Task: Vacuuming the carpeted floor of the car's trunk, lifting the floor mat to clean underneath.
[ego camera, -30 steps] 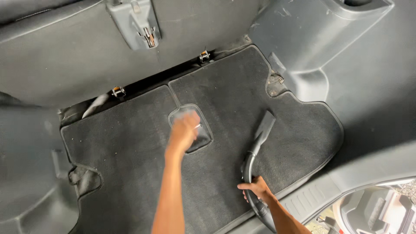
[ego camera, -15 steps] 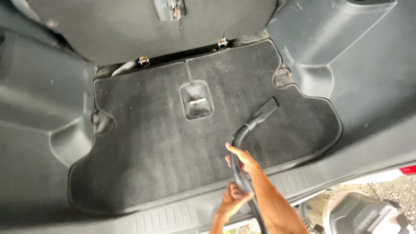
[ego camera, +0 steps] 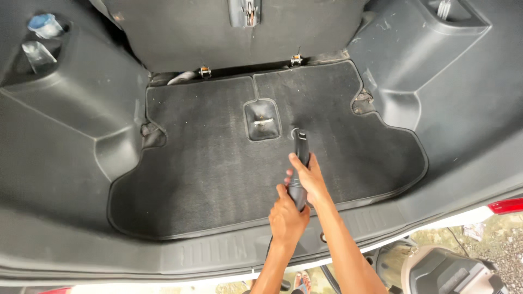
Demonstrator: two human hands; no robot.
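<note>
Hands [ego camera: 298, 200] around vacuum nozzle [ego camera: 300, 158]

A floor mat [ego camera: 218, 179] filled the middle of the frame, with a recessed handle [ego camera: 262, 120] at its upper centre. A vacuum nozzle [ego camera: 300, 149] lay on the mat just right of that handle, the right hand [ego camera: 308, 177] above the left hand [ego camera: 287, 218] on it. Seat latches [ego camera: 205, 71] sat along the mat's upper edge.
</note>
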